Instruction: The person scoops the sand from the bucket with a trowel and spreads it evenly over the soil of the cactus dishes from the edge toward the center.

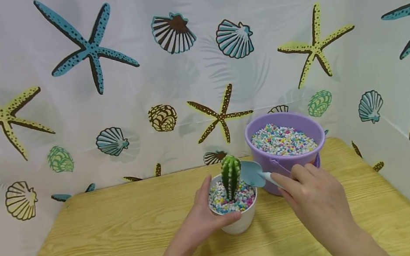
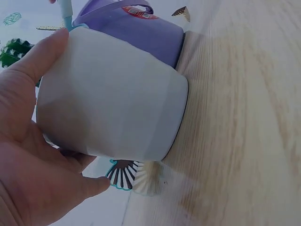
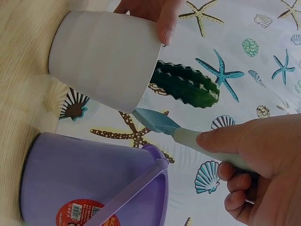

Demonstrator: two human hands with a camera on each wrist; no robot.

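Observation:
A green cactus (image 1: pixel 231 177) stands upright in a white pot (image 1: pixel 239 223), whose top is filled with small multicoloured pebbles (image 1: pixel 221 198). My left hand (image 1: pixel 202 217) grips the pot from its left side, thumb along the near rim; the left wrist view shows the pot's plain wall (image 2: pixel 113 99) close up. My right hand (image 1: pixel 316 195) holds a small blue shovel (image 1: pixel 252 174) by its pale handle (image 3: pixel 197 143). The blade is at the pot's right rim, beside the cactus. In the right wrist view the fingers curl round the handle.
Behind and right of the pot stands a purple bucket (image 1: pixel 270 167) holding many multicoloured pebbles (image 1: pixel 282 140). Its handle (image 3: pixel 129 193) hangs down the side. The wooden table (image 1: pixel 118 238) meets a cloth backdrop (image 1: pixel 135 89) printed with starfish and shells at its back and right.

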